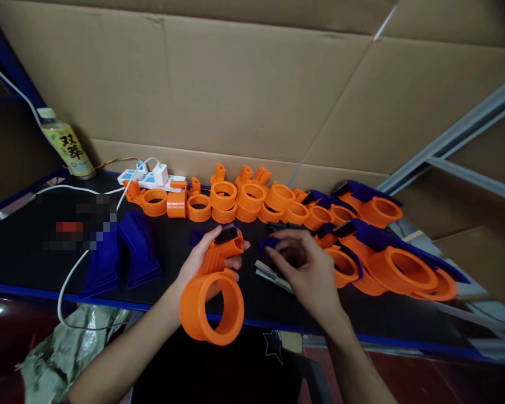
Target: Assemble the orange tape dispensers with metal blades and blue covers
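Observation:
My left hand (pixel 202 258) is closed around an orange plastic tape dispenser (pixel 212 308), its ring hanging toward me and a black roller (pixel 227 234) at its upper end. To the right, my right hand (pixel 307 269) pinches a small dark blue plastic piece (pixel 267 243) just above the black table. Under that hand lie thin metal strips (pixel 273 275), partly covered by it. A black bar-shaped part (pixel 288 226) shows behind the fingers. Another blue bit (pixel 197 238) peeks out behind my left wrist.
Several orange tape dispensers (pixel 223 193) line the back of the table. Assembled ones with blue plates (pixel 404 269) pile up at right. Curved blue plates (pixel 141 252) stand stacked at left, near a white cable, a power strip (pixel 174 180) and a drink bottle (pixel 69 146).

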Tool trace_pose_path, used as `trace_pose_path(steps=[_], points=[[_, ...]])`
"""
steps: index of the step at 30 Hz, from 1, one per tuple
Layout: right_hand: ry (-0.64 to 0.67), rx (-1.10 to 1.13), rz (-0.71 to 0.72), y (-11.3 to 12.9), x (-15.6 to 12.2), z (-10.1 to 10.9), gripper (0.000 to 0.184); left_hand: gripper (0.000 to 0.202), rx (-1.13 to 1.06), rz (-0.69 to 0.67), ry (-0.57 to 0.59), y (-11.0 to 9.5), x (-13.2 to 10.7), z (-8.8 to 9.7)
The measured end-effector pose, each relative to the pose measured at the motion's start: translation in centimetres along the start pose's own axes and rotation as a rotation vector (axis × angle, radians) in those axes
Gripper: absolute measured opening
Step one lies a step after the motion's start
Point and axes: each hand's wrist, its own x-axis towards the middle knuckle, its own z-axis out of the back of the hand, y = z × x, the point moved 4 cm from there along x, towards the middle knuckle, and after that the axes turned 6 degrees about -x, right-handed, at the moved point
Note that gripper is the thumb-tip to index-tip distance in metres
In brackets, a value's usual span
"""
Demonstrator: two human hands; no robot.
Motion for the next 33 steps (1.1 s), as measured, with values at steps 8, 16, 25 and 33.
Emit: trace_pose_path(steps=[8, 16, 25, 33], points=[[-0.097, -0.148, 0.208, 4.6, -0.9, -1.3, 0.028, 0.040, 0.122, -0.011, -0.082, 1.1, -0.1, 0.8], [0.188, -0.001, 0.188, 3.3, -0.7, -0.8, 0.030, 0.030, 0.131, -0.039, -0.141, 0.8, -1.2, -0.6], [0.215, 0.134, 0.113, 2.0, 0.4, -0.4, 0.038, 0.028, 0.203, -0.051, -0.079, 1.7, -1.0, -0.6], [0.170, 0.142, 0.181, 2.2, -0.4, -0.8, 0.040, 0.025, 0.217, -0.056, -0.035, 1.4, -1.4, -0.9]])
